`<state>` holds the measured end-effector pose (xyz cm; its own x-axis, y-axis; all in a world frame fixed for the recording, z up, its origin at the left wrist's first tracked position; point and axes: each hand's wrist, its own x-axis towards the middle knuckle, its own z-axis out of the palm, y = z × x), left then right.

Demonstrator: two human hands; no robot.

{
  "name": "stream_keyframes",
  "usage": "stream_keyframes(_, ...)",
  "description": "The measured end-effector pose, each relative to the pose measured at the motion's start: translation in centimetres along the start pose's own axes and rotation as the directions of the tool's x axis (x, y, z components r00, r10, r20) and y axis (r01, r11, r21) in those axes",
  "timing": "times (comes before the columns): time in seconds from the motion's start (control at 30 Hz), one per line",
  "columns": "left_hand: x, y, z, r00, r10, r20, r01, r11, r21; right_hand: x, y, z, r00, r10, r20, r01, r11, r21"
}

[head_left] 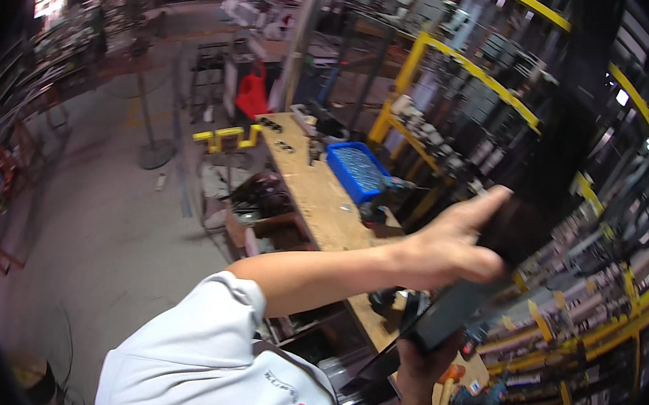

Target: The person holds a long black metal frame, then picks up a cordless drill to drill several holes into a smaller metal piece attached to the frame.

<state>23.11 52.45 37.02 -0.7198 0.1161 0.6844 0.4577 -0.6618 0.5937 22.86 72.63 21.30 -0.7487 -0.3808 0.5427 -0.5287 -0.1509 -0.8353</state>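
A long dark bar, perhaps a metal profile (455,309), slants from low in front of me up to the upper right, its upper part dark and blurred. My left hand (446,241) reaches across and is closed around the bar, with the thumb and a finger showing on its near side. Lower down, my right hand (426,362) grips the bar near its lower end; shadow hides most of those fingers. Behind the bar runs a wooden workbench (306,189). On it stands a blue bin (357,190) filled with many small metal pieces.
Beside the bin lies a power drill (396,184). Another blue drill (481,397) rests at the bench's near end. Yellow racks (481,81) loaded with profiles rise on the right. A yellow stand (225,138) and a fan-like pole (145,119) are on the left.
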Motion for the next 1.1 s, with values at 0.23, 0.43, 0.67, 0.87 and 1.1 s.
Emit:
stream_keyframes(0.23,0.4,-0.5,2.1,0.961,-0.237,0.144,0.139,0.860,0.490,-2.6,-0.3,1.4,0.984,0.177,-0.002,-0.177,0.982,0.060)
stream_keyframes(0.43,-2.9,-5.2,0.4,0.797,-0.544,0.261,0.078,0.523,0.849,-5.0,-1.6,-0.8,0.898,0.370,-0.239,-0.334,0.926,0.176)
stream_keyframes(0.67,-10.1,-18.3,-4.5,0.353,-0.877,0.326,0.306,0.437,0.846,-11.7,-1.2,-2.0,0.567,0.515,-0.642,-0.252,0.851,0.460)
stream_keyframes(0.87,-16.3,-20.7,-7.7,-0.062,-0.952,0.299,0.581,0.209,0.787,-20.2,1.5,-0.3,0.263,0.659,-0.704,0.006,0.729,0.684)
stream_keyframes(1.1,-18.4,-27.8,-7.3,-0.413,-0.820,0.397,0.579,0.100,0.809,-32.2,5.9,-1.7,0.296,0.744,-0.600,0.117,0.595,0.795)
